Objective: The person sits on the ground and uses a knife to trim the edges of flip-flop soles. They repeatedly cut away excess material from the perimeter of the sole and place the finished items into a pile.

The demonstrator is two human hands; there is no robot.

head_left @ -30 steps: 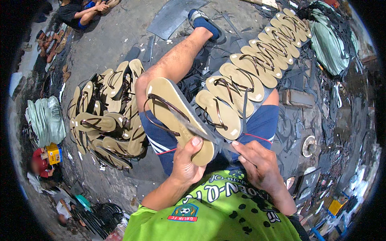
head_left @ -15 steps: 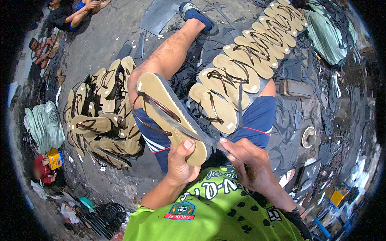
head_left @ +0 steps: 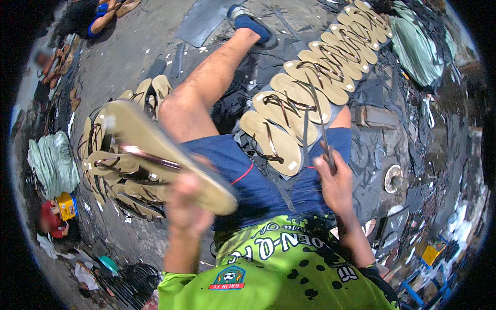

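Note:
My left hand (head_left: 188, 204), smeared by motion, grips the heel end of a tan flip-flop (head_left: 206, 188) with a brown strap. This flip-flop is tilted over my left thigh and partly covers a pile of similar flip-flops (head_left: 111, 164) on the left. My right hand (head_left: 337, 181) is closed round a thin, long-bladed knife (head_left: 318, 109) that points upward, above my right thigh. Just left of the blade, a row of tan flip-flops (head_left: 261, 133) overlaps and stretches away to the upper right. A dark strip (head_left: 284, 195) lies across my lap.
Dark offcuts litter the ground around my legs. Pale green sacks (head_left: 416, 49) stand at upper right, with another pale green bundle (head_left: 54, 163) at left. A rectangular block (head_left: 377, 117) and a round disc (head_left: 393, 178) lie to the right. Other people sit at the left edge.
My left hand has swung the flip-flop left toward the pile. My right hand has moved right and up, away from the flip-flop's edge, and the knife now shows upright in it.

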